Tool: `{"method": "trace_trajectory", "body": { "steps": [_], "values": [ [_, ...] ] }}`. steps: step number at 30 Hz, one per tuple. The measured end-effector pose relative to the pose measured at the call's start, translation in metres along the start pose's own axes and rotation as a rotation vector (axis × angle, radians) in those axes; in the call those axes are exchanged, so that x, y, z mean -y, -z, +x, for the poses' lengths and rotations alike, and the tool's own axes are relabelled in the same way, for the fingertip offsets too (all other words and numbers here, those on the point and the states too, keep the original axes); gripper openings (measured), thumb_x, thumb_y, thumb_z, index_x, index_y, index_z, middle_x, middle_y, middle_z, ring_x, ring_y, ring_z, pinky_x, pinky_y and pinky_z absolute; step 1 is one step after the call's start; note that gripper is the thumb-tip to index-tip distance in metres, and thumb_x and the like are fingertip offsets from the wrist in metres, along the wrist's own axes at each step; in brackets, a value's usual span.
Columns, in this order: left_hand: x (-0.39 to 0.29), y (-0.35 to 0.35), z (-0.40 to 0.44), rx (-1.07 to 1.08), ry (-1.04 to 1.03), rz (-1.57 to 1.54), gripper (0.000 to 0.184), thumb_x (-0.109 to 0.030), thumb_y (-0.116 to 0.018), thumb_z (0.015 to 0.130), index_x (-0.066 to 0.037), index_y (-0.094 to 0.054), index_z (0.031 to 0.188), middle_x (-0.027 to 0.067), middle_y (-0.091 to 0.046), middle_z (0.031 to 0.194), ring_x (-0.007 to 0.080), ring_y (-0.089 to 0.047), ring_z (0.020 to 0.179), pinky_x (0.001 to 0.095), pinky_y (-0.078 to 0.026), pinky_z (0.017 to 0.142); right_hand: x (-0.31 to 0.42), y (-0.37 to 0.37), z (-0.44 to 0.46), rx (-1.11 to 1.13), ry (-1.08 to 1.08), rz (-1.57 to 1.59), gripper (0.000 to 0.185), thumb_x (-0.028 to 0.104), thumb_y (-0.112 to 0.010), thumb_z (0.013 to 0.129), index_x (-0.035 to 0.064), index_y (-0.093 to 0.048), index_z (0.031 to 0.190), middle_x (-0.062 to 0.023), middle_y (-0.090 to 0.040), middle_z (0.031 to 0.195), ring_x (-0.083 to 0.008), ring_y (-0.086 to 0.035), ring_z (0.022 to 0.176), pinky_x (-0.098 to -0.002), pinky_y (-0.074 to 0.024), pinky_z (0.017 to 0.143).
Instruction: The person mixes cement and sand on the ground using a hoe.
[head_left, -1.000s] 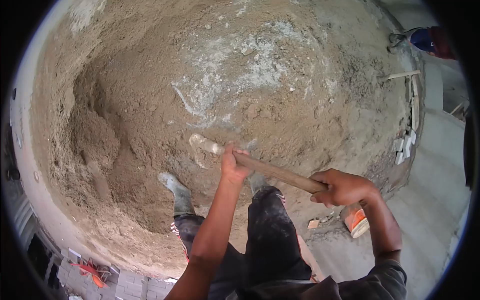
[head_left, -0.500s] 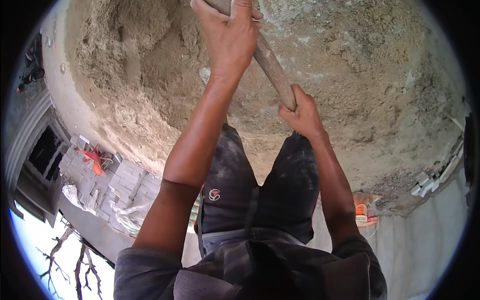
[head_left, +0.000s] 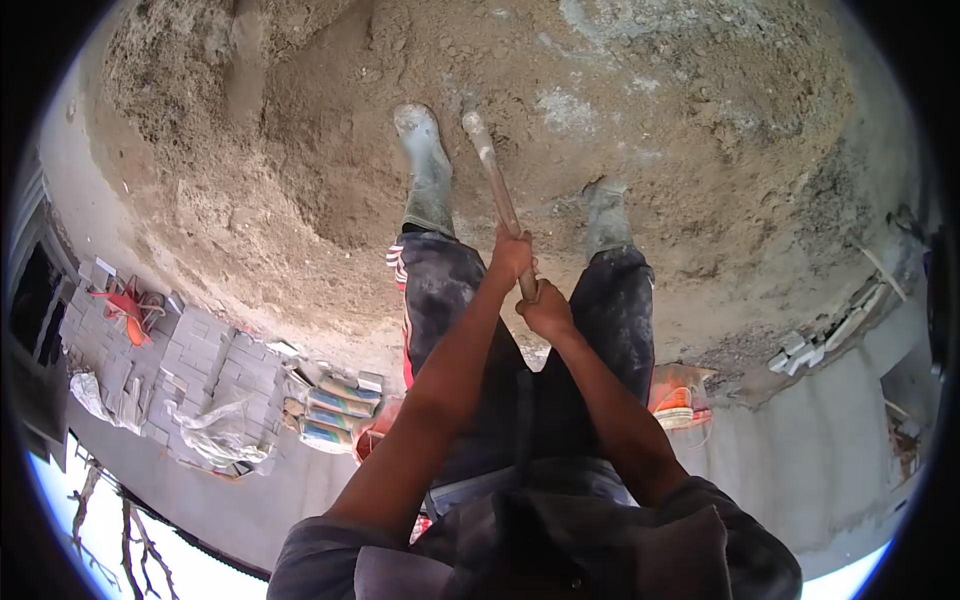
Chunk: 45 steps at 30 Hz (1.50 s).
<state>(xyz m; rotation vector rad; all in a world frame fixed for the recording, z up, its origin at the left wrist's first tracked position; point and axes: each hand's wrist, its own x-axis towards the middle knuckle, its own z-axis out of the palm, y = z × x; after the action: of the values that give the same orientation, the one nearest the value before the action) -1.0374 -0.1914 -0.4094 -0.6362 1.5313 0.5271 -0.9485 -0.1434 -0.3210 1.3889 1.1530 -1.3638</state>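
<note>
My left hand (head_left: 513, 257) is closed around a wooden tool handle (head_left: 502, 200), between my knees. Just below it, my right hand (head_left: 547, 310) grips the handle's near end. The handle slants up and away to a pale, rounded far end at the soil. Any blade there is hidden, so the tool's kind cannot be told. Loose brown soil mixture (head_left: 330, 170) spreads around that end. My left boot (head_left: 428, 175), grey with dust, stands just left of the handle, and my right boot (head_left: 606, 215) is partly sunk in the soil.
Stacked paving blocks (head_left: 200, 350) lie at the left, with a red wheelbarrow (head_left: 130, 310) and white plastic sheeting (head_left: 222, 430). Filled sacks (head_left: 335, 410) are behind my left leg. An orange bucket (head_left: 673, 405) stands behind my right leg. Broken pale blocks (head_left: 797, 355) lie at the right.
Both hands have come down and closer to my body with the handle. My left hand has slid near my right. The far end now shows at the soil, and both boots are in view.
</note>
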Motion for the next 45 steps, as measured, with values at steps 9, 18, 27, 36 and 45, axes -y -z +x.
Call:
{"method": "trace_trajectory", "body": {
  "steps": [9, 18, 27, 36, 45],
  "values": [
    [-0.129, -0.064, 0.023, 0.311, 0.014, -0.768, 0.022, -0.031, -0.06, 0.098, -0.011, -0.057, 0.089, 0.0052, -0.058, 0.072, 0.0229, -0.061, 0.074, 0.0371, -0.053, 0.072, 0.036, 0.256, -0.113, 0.24, 0.111, 0.22, 0.027, 0.021, -0.069, 0.085, -0.0037, -0.061, 0.094, -0.0072, -0.061, 0.072, -0.0137, -0.058, 0.064, -0.0336, -0.0469, 0.062],
    [-0.165, -0.331, -0.167, 0.45, 0.057, -0.995, 0.024, -0.021, -0.069, 0.094, -0.007, -0.049, 0.094, 0.0039, -0.049, 0.081, 0.0178, -0.051, 0.066, 0.0372, -0.05, 0.064, -0.235, 0.43, -0.275, -0.707, 0.205, -0.24, 0.025, -0.005, -0.064, 0.058, -0.0022, -0.067, 0.083, -0.009, -0.06, 0.069, -0.0203, -0.055, 0.066, -0.0364, -0.0441, 0.064],
    [-0.308, -0.268, -0.301, 0.438, -1.484, -0.134, 0.046, -0.007, -0.068, 0.087, 0.014, -0.041, 0.118, 0.0202, -0.061, 0.078, 0.0311, -0.065, 0.069, 0.0419, -0.05, 0.062, -0.186, 0.233, 0.01, -1.041, 0.683, 0.17, 0.054, 0.023, -0.086, 0.076, 0.0002, -0.064, 0.12, -0.0183, -0.066, 0.121, -0.0283, -0.063, 0.111, -0.0411, -0.0478, 0.097],
    [-0.504, -0.051, -0.163, -0.306, -1.716, 0.825, 0.04, -0.021, -0.069, 0.083, 0.005, -0.061, 0.113, 0.0214, -0.072, 0.087, 0.0325, -0.074, 0.081, 0.0432, -0.059, 0.068, 0.374, 0.132, 0.017, -0.14, 1.109, 1.363, 0.024, 0.025, -0.058, 0.103, 0.0069, -0.059, 0.119, -0.0008, -0.057, 0.098, -0.0103, -0.054, 0.085, -0.0288, -0.0488, 0.079],
    [-0.305, 0.158, 0.071, -0.379, -0.47, 0.712, 0.056, -0.023, -0.064, 0.085, 0.009, -0.054, 0.129, 0.0326, -0.064, 0.119, 0.0426, -0.063, 0.116, 0.0444, -0.05, 0.098, 0.29, -0.044, 0.068, 0.506, 0.208, 1.392, 0.021, 0.015, -0.062, 0.096, 0.0011, -0.061, 0.112, -0.0071, -0.068, 0.094, -0.0194, -0.067, 0.081, -0.035, -0.0561, 0.069]
  ]
}}
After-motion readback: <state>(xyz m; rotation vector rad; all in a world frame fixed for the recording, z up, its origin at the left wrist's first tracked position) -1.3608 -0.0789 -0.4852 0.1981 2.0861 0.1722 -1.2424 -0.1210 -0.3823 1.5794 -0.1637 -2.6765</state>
